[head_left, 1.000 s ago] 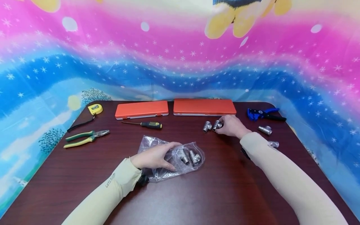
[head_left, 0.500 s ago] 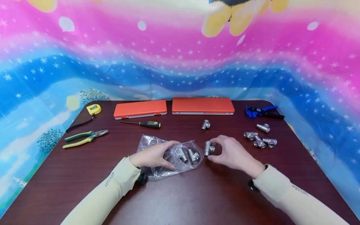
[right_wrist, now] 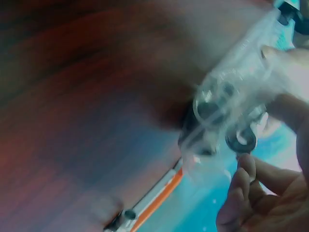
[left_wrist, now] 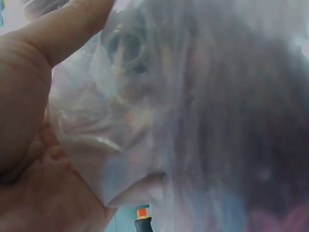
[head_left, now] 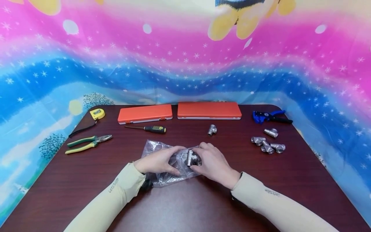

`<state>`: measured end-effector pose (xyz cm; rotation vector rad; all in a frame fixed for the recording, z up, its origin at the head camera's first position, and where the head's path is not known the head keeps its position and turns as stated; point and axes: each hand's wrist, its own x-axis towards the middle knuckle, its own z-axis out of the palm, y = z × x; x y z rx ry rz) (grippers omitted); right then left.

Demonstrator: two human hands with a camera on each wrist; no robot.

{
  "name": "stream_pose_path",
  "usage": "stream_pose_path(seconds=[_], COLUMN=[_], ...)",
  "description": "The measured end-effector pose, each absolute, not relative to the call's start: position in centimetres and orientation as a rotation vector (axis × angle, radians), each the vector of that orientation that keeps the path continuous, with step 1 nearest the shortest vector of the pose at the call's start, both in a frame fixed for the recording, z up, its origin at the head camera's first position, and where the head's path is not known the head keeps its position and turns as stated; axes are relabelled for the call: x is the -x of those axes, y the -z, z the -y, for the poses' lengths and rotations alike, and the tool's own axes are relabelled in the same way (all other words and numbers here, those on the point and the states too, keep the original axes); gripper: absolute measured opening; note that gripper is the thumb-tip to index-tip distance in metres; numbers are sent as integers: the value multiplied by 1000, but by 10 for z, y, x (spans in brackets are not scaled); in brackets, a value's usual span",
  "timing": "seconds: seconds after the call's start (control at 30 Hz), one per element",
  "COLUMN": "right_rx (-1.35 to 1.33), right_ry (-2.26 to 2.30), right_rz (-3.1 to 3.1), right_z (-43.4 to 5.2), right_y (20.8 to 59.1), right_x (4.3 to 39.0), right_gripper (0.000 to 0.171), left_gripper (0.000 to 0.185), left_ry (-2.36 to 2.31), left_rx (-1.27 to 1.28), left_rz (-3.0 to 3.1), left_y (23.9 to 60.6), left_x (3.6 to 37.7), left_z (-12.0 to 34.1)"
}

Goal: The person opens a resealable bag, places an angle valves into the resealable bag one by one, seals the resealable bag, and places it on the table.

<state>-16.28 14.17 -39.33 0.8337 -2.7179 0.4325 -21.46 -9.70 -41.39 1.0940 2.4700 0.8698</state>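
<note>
My left hand [head_left: 159,160] grips a clear plastic bag [head_left: 151,147], its mouth facing right; the bag's film fills most of the left wrist view. Metal tee pipe fittings lie inside, partly hidden by my right hand [head_left: 215,163]. That hand pinches another shiny tee fitting [head_left: 189,158] between thumb and fingers, right at the bag's mouth. From the right wrist, this tee fitting [right_wrist: 241,140] shows at my fingertips, beside the blurred bag [right_wrist: 205,171] with fittings in it.
One loose tee fitting [head_left: 212,130] lies behind my right hand, and several more [head_left: 267,147] sit at the right. Two orange cases [head_left: 208,110], a screwdriver [head_left: 156,129], green-and-yellow pliers [head_left: 90,143], a yellow tape measure [head_left: 97,113] and a blue tool [head_left: 271,116] line the table's far part.
My right hand picked up a tee fitting from near the orange case and brought it toward me and left to the bag's mouth. The left hand and bag stayed in place.
</note>
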Motion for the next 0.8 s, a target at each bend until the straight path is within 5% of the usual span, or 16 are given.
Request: stream_pose_path(seconds=[0.5, 0.8], right_rx=[-801, -472], right_ry=[-506, -623], right_rz=[2716, 2953], right_z=[-162, -221], right_y=[380, 370], right_x=[166, 228], right_gripper=[36, 43], left_gripper=[88, 90], left_ry=[-846, -844], left_rx=[-1086, -1071], left_rz=[-2487, -2490], left_y=[414, 413], left_x=[213, 212], left_z=[95, 95])
